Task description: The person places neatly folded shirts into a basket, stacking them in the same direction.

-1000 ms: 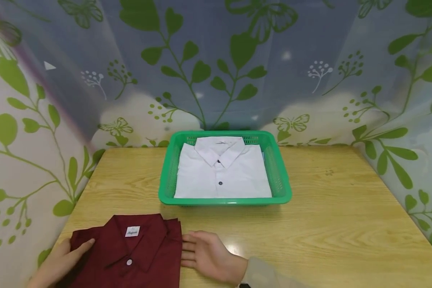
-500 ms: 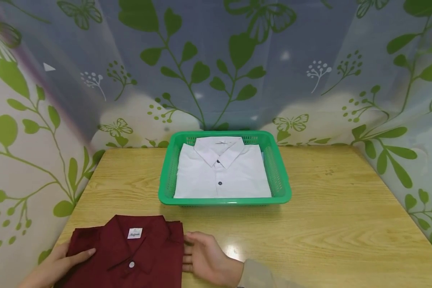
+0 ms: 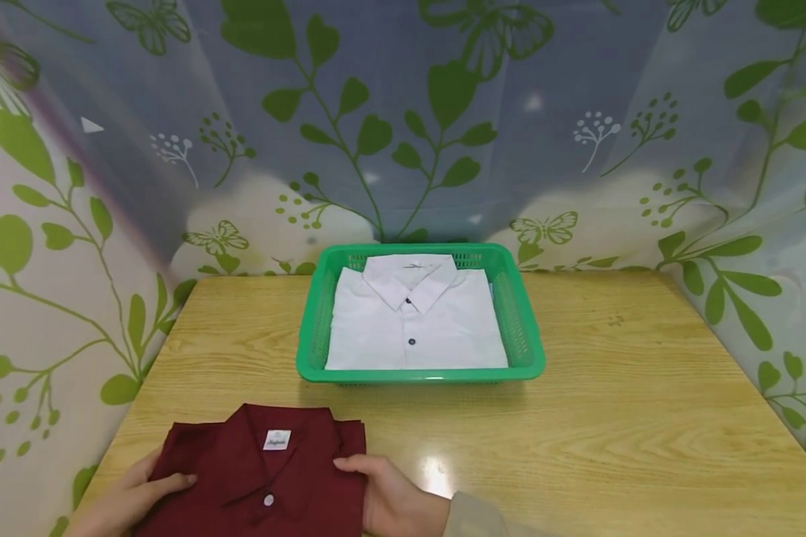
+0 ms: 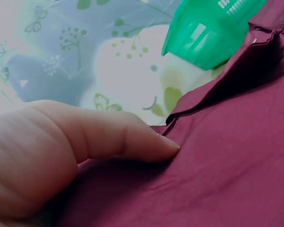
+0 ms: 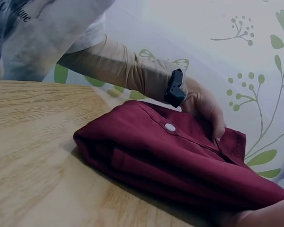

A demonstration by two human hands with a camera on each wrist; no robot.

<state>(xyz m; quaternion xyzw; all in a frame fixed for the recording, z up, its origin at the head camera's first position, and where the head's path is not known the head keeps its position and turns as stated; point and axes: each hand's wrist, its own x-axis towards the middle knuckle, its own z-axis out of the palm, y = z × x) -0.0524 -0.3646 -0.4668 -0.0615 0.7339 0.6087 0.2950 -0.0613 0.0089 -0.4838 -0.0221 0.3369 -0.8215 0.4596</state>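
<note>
A folded maroon shirt [image 3: 295,477], with a pointed collar, a white neck label and a white button, lies at the near left in the head view. My left hand [image 3: 130,492] grips its left side, thumb on top and fingers hidden beneath. On the opposite side my right hand [image 3: 399,492] pinches the edge, thumb over the cloth. The left wrist view shows the left thumb [image 4: 128,135] pressing into the maroon fabric [image 4: 217,165]. Seen from the right wrist, the folded layers [image 5: 170,156] slant up from the table toward the left hand [image 5: 206,106].
A green plastic basket [image 3: 419,375] stands at the table's back middle, holding a folded white shirt [image 3: 376,328] with dark buttons. The wooden table [image 3: 618,418] meets a leaf-patterned curtain [image 3: 403,149] behind and at both sides.
The maroon shirt has shifted right along with my left hand. My right hand's thumb, earlier beside the shirt's edge, now lies over it and the hand grips the cloth.
</note>
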